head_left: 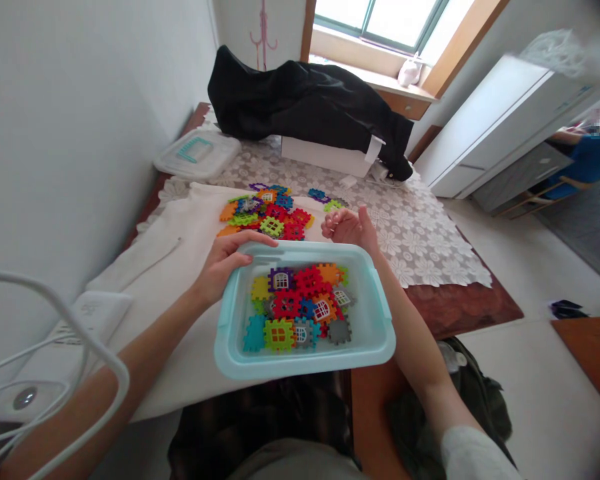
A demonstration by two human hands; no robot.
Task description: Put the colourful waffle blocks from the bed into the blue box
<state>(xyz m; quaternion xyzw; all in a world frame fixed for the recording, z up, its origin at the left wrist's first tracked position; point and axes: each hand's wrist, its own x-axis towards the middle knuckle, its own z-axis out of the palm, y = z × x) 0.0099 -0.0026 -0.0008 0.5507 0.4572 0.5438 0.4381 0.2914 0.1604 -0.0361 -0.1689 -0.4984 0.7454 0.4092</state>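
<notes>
My left hand grips the left rim of a light blue plastic bin, thumb over the edge and fingers along the outside. Inside the bin lie several interlocking plastic building pieces in red, green, orange, purple, blue and grey, a few with white window inserts. My right hand is raised beyond the bin's far right corner, palm up, fingers curled and apart; nothing shows in it. Past the bin, a loose pile of the same pieces rests on the white cloth. A smaller group of pieces lies behind my right hand.
A clear lid lies at the back left. Black fabric drapes over a white box at the back. White cables loop at the near left. A person in blue is at the far right.
</notes>
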